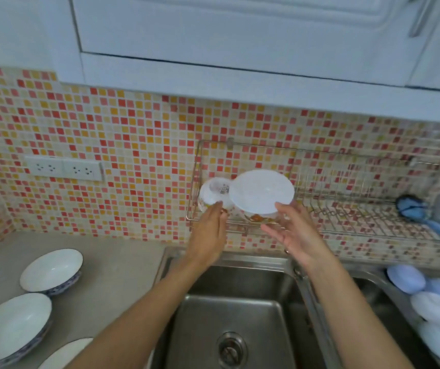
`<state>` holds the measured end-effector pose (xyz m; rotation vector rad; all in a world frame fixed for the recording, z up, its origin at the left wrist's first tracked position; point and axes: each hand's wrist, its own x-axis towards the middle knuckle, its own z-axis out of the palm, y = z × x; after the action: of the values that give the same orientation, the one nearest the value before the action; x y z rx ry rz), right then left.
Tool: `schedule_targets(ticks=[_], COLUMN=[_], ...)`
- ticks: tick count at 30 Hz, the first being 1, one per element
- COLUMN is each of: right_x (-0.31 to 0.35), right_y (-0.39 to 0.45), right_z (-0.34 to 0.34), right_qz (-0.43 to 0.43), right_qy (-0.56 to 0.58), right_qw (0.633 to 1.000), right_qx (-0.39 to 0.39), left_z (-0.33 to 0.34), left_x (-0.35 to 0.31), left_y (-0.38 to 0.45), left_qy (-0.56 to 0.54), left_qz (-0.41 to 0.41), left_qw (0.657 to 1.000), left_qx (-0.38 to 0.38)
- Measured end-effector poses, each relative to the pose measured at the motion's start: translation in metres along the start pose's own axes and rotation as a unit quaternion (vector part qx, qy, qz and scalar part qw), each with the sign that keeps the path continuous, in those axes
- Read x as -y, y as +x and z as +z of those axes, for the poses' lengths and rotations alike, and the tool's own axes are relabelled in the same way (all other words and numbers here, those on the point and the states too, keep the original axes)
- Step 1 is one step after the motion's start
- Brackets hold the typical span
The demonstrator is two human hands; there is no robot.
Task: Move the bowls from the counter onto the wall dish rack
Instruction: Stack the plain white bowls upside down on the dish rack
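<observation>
A wire wall dish rack [351, 209] hangs on the mosaic tiles above the sink. At its left end a small white floral bowl [214, 191] lies on its side. Beside it a larger floral bowl with a white lid [262, 191] stands tilted. My left hand [209, 233] lies flat, fingers straight, with the fingertips touching the small bowl's lower edge. My right hand [297, 233] has its thumb on the lid's rim and its fingers under the larger bowl. Three white bowls with blue patterned rims [51, 270], [11, 326], [66, 351] sit on the counter at the left.
A steel sink [234, 315] lies right below my arms. A second basin at the right holds several pale dishes [426, 302]. A blue brush [413, 206] and a blurred glass sit at the rack's right end. White wall cabinets [240, 35] hang overhead. Wall sockets [64, 169] are left of the rack.
</observation>
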<state>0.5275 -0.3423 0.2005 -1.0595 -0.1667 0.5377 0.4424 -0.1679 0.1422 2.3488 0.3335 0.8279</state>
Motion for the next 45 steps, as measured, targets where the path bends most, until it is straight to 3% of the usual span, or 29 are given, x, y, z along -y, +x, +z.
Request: schedule_targets(ticks=[4,10,12,17,21,24,35,45], right_x=[0.028,0.042,0.041,0.030,0.017,0.010,0.007,0.006], right_y=[0.018,0.059,0.070,0.089,0.098,0.105,0.132,0.127], right_z=[-0.032,-0.058,-0.059,-0.055,-0.057,-0.059,-0.060,-0.067], right_qz=[-0.073,-0.154,-0.208,-0.335,-0.313,-0.295,-0.261,-0.243], right_qy=[-0.055,-0.241,-0.336,-0.541,-0.698,-0.752,-0.785,-0.765], right_qw=[0.994,0.944,0.904,0.760,0.640,0.588,0.558,0.592], right_qx=[-0.063,-0.162,-0.163,-0.133,-0.074,-0.024,0.065,0.072], left_z=[0.043,0.065,0.066,0.072,0.075,0.076,0.075,0.076], left_x=[0.003,0.017,0.018,0.020,0.019,0.018,0.019,0.021], left_y=[0.016,0.022,0.022,0.022,0.023,0.022,0.022,0.022], left_qy=[0.169,0.265,0.263,0.292,0.277,0.270,0.237,0.233], left_qz=[0.066,0.100,0.107,0.105,0.094,0.093,0.097,0.096], left_qw=[0.978,0.956,0.956,0.950,0.956,0.958,0.967,0.968], left_qx=[0.107,0.082,0.068,0.025,0.027,0.019,0.008,0.018])
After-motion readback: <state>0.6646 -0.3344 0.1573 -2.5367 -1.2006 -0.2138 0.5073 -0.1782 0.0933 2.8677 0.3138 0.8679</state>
